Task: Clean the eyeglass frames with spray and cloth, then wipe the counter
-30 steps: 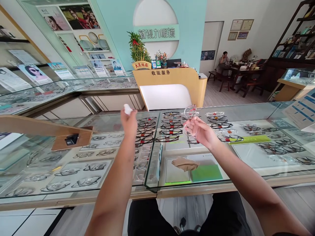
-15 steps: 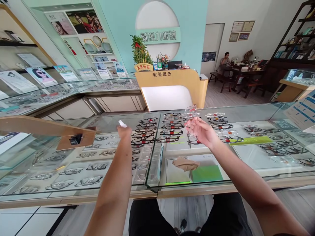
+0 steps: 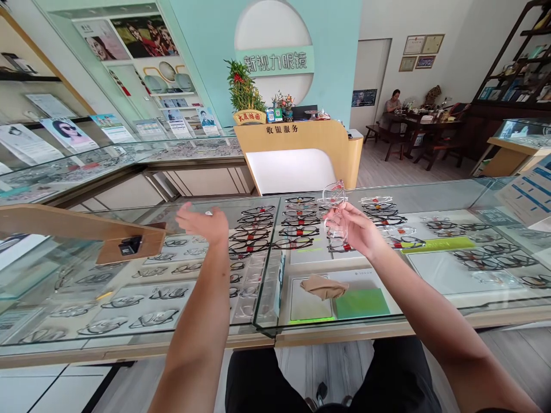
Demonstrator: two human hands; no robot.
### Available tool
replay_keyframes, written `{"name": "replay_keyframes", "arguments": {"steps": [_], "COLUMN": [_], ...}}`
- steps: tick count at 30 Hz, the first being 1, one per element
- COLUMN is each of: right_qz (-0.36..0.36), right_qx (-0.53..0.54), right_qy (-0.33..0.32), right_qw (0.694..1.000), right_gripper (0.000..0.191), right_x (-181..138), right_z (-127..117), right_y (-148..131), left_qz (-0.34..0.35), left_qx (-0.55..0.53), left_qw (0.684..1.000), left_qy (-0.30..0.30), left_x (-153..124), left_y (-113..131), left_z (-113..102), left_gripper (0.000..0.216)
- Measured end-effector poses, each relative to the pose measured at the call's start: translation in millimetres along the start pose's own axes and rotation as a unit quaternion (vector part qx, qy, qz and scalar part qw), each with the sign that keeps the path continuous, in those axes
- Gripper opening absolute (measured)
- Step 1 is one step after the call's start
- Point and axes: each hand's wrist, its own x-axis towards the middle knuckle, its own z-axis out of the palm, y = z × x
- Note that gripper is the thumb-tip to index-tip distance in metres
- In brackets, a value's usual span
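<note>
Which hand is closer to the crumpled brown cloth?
The right. The right hand, holding clear glasses, is beyond the brown cloth and slightly to its right. The left hand is farther away, beyond the cloth and well to its left.

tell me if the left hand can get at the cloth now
Probably yes. The left hand looks open, and the cloth seems to lie uncovered on the glass top, nearer the body. The right hand, holding clear glasses, is beyond the cloth, so the way looks free.
</note>
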Motion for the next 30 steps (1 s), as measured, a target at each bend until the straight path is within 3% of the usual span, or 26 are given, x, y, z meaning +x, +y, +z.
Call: {"name": "replay_keyframes", "arguments": {"steps": [2,5,6,8,9,11,14,19,23,26,30], "right_qz": [-0.004,-0.008,-0.009,-0.010,-0.011,-0.010,-0.009,-0.009,-0.006,-0.009,-0.010], "right_qx": [-0.003,-0.007,-0.008,-0.009,-0.008,-0.006,-0.006,-0.020,-0.020,-0.017,-0.012], "right_qy": [0.003,0.007,0.008,0.008,0.008,0.007,0.011,0.016,0.019,0.017,0.010], "right_qw": [1.000,1.000,1.000,1.000,1.000,1.000,1.000,1.000,1.000,1.000,1.000], "right_gripper": [0.016,0.017,0.017,0.017,0.017,0.018,0.018,0.019,0.018,0.017,0.014], "right_x": [-0.3,0.1,0.3,1.0,1.2,1.6,1.6,1.2,1.2,0.8,0.5], "right_z": [0.4,-0.2,-0.6,-1.6,-1.9,-2.3,-2.0,-2.3,-2.4,-1.3,-0.5], "right_y": [-1.4,-2.2,-2.2,-1.9,-1.7,-1.6,-2.0,-2.0,-1.6,-2.3,-3.6], "left_qz": [0.139,0.266,0.300,0.379,0.402,0.462,0.510,0.477,0.398,0.312,0.115], "left_qx": [-0.067,-0.124,-0.128,-0.118,-0.110,-0.067,-0.012,-0.033,-0.086,-0.119,-0.255], "left_qw": [0.987,0.923,0.886,0.729,0.666,0.565,0.494,0.475,0.486,0.526,0.628], "left_qy": [-0.040,-0.249,-0.330,-0.558,-0.618,-0.681,-0.704,-0.739,-0.773,-0.782,-0.726], "left_x": [-13.9,-54.3,-72.7,-113.9,-134.8,-172.7,-210.0,-217.9,-203.3,-192.6,-183.1], "left_y": [20.7,49.9,57.8,69.3,72.5,73.6,66.2,55.1,57.8,60.4,60.2], "left_z": [-8.5,-20.1,-24.3,-33.7,-38.5,-46.5,-50.6,-42.5,-37.0,-31.0,-18.0], "left_gripper": [0.033,0.008,0.004,0.014,0.017,0.016,0.028,0.032,0.034,0.040,0.038]}}
